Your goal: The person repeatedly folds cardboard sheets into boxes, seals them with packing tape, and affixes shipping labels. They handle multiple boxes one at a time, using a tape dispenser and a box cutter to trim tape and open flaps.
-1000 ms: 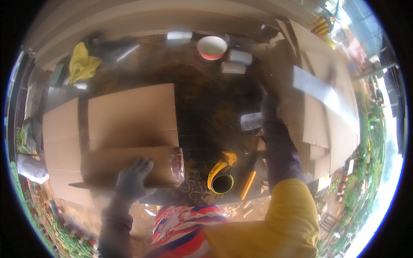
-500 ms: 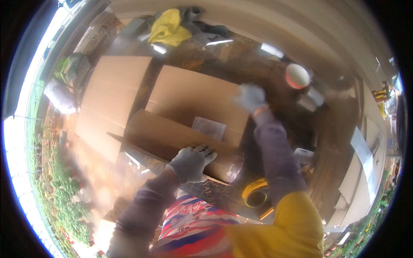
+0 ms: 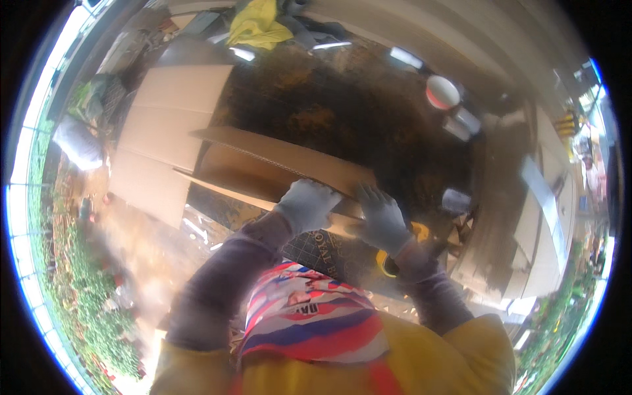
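A partly opened brown cardboard box (image 3: 283, 155) stands on edge in front of me, its panels spread apart at the left and close together at the right. My left hand (image 3: 307, 205), in a pale glove, is closed over the near panel's upper edge, the fingers bent into the gap. At the right end, my gloved right hand (image 3: 384, 220) holds the box, its fingers stretched along the far panel and the thumb towards the near one. A yellow tape roll (image 3: 385, 263) lies just below my right hand, partly hidden by it.
A flat cardboard sheet (image 3: 161, 138) lies at the left. Far right are a white-and-red bucket (image 3: 442, 93) and a clear plastic cup (image 3: 455, 200). Stacked cardboard (image 3: 500, 230) stands along the right side. A yellow cloth (image 3: 260, 26) lies at the back, green plants (image 3: 85, 303) at lower left.
The box's far panel has been lifted from lying flat and folded towards me. My right hand has come down to the box's right end; my left hand has moved slightly up and grips the edge.
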The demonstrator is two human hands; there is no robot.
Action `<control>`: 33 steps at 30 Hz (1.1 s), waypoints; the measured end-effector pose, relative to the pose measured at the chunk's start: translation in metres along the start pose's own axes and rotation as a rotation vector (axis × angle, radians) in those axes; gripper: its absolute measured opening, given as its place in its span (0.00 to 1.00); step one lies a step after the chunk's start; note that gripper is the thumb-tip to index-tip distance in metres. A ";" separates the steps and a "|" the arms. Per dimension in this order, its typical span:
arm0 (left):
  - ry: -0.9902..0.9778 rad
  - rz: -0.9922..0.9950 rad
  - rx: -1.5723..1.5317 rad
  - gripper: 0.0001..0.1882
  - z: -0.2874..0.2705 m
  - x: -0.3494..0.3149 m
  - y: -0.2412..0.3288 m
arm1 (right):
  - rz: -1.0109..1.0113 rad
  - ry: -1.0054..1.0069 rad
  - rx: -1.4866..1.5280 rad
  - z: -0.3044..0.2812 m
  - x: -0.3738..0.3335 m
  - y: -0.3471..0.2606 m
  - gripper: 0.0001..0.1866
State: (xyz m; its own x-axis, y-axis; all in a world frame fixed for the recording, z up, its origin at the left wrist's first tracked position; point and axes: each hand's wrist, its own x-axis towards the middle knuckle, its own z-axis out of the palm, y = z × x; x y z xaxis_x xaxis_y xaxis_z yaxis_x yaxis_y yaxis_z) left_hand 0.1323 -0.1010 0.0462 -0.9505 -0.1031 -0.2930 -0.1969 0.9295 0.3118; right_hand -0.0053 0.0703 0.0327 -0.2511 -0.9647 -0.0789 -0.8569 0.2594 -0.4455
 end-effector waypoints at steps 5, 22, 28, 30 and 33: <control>0.642 0.072 0.315 0.29 -0.002 -0.021 -0.003 | 0.076 0.146 0.118 0.031 -0.008 0.012 0.40; 0.423 0.391 0.439 0.42 0.042 0.006 -0.037 | 1.012 0.734 -0.300 0.119 -0.082 -0.046 0.47; 0.498 0.471 0.441 0.42 0.046 0.021 -0.051 | 1.081 0.132 -0.442 0.186 -0.137 0.003 0.35; 0.472 0.445 0.425 0.43 0.048 0.022 -0.052 | 1.075 0.442 -0.166 0.169 -0.135 0.021 0.28; 0.563 0.435 0.423 0.43 0.051 0.021 -0.049 | 0.698 1.002 0.228 0.092 -0.129 0.003 0.26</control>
State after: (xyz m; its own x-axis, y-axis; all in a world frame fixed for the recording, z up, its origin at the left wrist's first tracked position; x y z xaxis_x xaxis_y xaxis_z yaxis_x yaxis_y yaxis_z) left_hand 0.1343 -0.1306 -0.0212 -0.9212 0.2389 0.3072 0.2160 0.9705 -0.1069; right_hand 0.0661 0.1912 -0.0403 -0.9406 -0.1387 0.3098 -0.3295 0.5927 -0.7350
